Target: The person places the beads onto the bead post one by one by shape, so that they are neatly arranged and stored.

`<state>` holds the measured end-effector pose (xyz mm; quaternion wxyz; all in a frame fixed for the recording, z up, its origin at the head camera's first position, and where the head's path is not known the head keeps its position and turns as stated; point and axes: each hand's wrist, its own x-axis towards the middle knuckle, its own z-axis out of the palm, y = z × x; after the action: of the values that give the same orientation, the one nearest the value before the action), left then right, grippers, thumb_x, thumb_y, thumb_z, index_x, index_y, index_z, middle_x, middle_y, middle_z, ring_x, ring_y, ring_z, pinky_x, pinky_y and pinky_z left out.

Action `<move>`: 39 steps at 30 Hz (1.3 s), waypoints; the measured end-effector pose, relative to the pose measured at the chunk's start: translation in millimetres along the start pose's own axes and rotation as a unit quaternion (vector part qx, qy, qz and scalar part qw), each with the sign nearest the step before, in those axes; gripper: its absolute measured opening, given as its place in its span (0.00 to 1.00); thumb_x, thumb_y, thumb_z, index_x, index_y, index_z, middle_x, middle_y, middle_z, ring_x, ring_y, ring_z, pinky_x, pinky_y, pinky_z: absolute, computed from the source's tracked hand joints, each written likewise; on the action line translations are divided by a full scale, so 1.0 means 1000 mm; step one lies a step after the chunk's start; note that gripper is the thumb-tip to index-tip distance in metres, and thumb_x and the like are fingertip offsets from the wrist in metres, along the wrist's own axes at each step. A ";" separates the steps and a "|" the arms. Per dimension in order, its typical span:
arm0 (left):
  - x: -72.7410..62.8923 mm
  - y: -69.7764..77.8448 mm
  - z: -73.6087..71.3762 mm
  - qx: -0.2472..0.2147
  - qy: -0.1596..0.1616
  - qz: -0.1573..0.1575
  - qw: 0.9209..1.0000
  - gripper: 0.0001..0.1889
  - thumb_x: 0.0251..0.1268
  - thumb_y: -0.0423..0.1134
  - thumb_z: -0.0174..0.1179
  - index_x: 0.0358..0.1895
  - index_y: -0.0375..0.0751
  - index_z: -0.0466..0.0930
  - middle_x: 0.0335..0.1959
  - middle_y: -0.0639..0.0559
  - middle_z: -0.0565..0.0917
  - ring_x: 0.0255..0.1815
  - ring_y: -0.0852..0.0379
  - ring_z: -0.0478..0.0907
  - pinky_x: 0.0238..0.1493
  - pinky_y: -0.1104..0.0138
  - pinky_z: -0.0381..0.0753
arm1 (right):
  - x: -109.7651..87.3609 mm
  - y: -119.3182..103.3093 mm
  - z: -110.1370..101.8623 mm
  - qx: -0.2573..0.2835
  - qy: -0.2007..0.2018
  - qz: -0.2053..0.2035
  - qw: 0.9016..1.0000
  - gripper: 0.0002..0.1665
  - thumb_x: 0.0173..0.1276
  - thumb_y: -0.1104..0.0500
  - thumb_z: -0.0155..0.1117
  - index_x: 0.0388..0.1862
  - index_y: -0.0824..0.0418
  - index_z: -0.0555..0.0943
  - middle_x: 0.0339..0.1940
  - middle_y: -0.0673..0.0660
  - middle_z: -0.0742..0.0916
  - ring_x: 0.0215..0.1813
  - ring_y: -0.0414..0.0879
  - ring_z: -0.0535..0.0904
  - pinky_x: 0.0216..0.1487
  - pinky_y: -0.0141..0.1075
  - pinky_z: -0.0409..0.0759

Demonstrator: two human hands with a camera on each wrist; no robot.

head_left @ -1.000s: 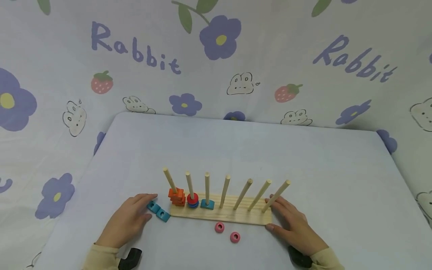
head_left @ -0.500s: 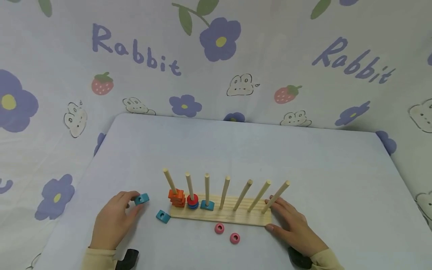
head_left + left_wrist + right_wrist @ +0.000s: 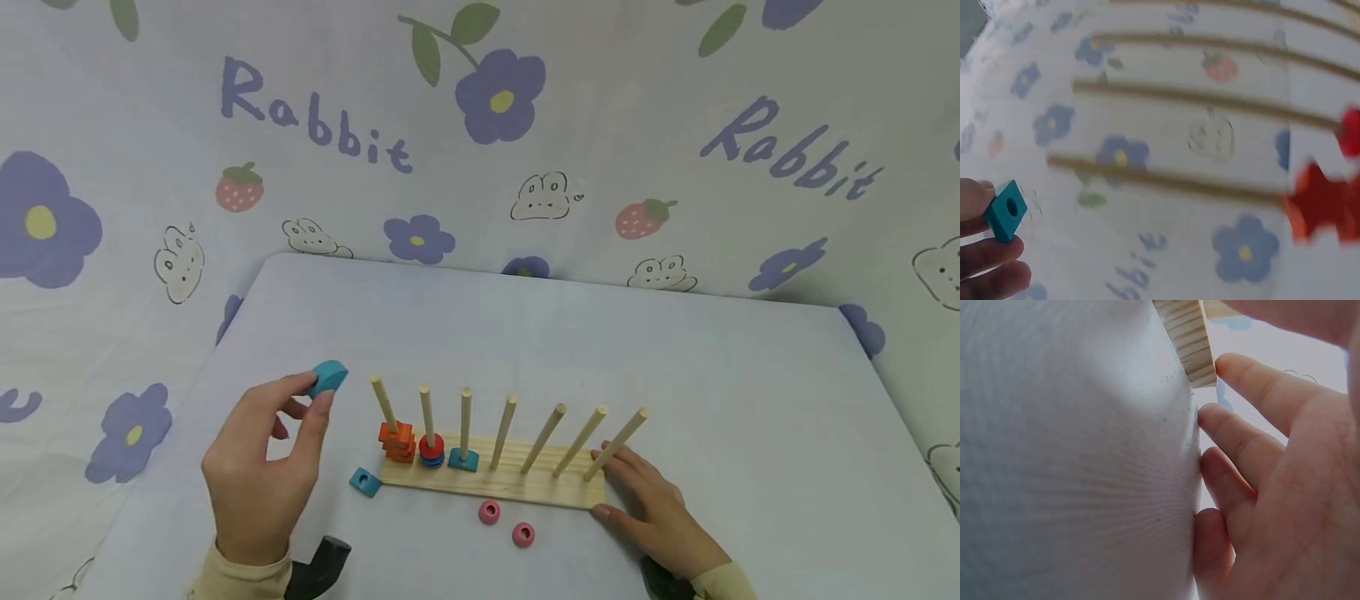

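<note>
My left hand [image 3: 262,471] pinches a teal block [image 3: 327,377] between thumb and fingertips, raised left of the pegs. The block's hole shows in the left wrist view, where the block [image 3: 1007,210] is tilted. A wooden peg board [image 3: 517,487] carries a row of several upright pegs. Orange star-like blocks [image 3: 397,442] are stacked on its leftmost peg; a red ring [image 3: 431,445] over blue ones is on the second, and a teal block [image 3: 463,460] on the third. My right hand [image 3: 652,512] holds the board's right end, thumb at the front corner, index fingertip [image 3: 1230,364] at the wood.
A second loose teal block [image 3: 365,482] lies by the board's left front corner. Two pink rings [image 3: 506,523] lie in front of the board. The white table [image 3: 555,333] meets a printed cloth backdrop [image 3: 450,150] behind.
My left hand has picked up one of the two loose teal blocks, drawn it left, then raised it up and forward toward the leftmost peg. The right hand stays at the board's end.
</note>
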<state>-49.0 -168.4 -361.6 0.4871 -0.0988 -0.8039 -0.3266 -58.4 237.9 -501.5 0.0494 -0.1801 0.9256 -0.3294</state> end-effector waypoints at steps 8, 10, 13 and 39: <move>0.011 0.048 0.034 -0.065 -0.030 0.117 0.991 0.16 0.67 0.45 0.59 0.38 0.32 0.83 0.32 0.44 0.85 0.22 0.55 0.79 0.23 0.68 0.78 | -0.002 0.004 0.001 0.006 -0.001 -0.008 1.000 0.36 0.65 0.47 0.65 0.71 0.46 0.66 0.73 0.55 0.67 0.72 0.59 0.59 0.55 0.67 0.61; 0.009 0.054 0.040 -0.059 -0.044 0.129 0.989 0.15 0.67 0.45 0.60 0.38 0.34 0.84 0.31 0.45 0.85 0.22 0.55 0.81 0.23 0.66 0.80 | -0.001 0.004 0.001 0.005 0.004 -0.017 1.000 0.36 0.65 0.48 0.66 0.71 0.46 0.66 0.72 0.55 0.67 0.71 0.59 0.60 0.55 0.67 0.62; 0.006 0.059 0.047 -0.058 -0.071 0.132 0.987 0.14 0.67 0.45 0.60 0.39 0.36 0.84 0.31 0.47 0.85 0.22 0.56 0.81 0.21 0.68 0.79 | -0.001 0.005 0.001 0.004 0.006 -0.021 1.000 0.36 0.65 0.48 0.66 0.71 0.47 0.66 0.72 0.55 0.68 0.71 0.59 0.60 0.55 0.66 0.63; -0.013 0.044 0.057 0.044 -0.270 0.180 0.945 0.24 0.48 0.23 0.62 0.48 0.51 0.84 0.39 0.49 0.83 0.11 0.66 0.62 0.13 0.78 0.51 | 0.000 0.004 0.002 -0.002 0.016 -0.032 0.999 0.36 0.65 0.49 0.66 0.70 0.50 0.67 0.71 0.55 0.69 0.70 0.60 0.62 0.57 0.65 0.65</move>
<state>-61.9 -97.3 -371.8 0.3059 -0.3045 -0.8880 -0.1587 -59.2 239.7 -505.1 0.0234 -0.2046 0.9206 -0.3317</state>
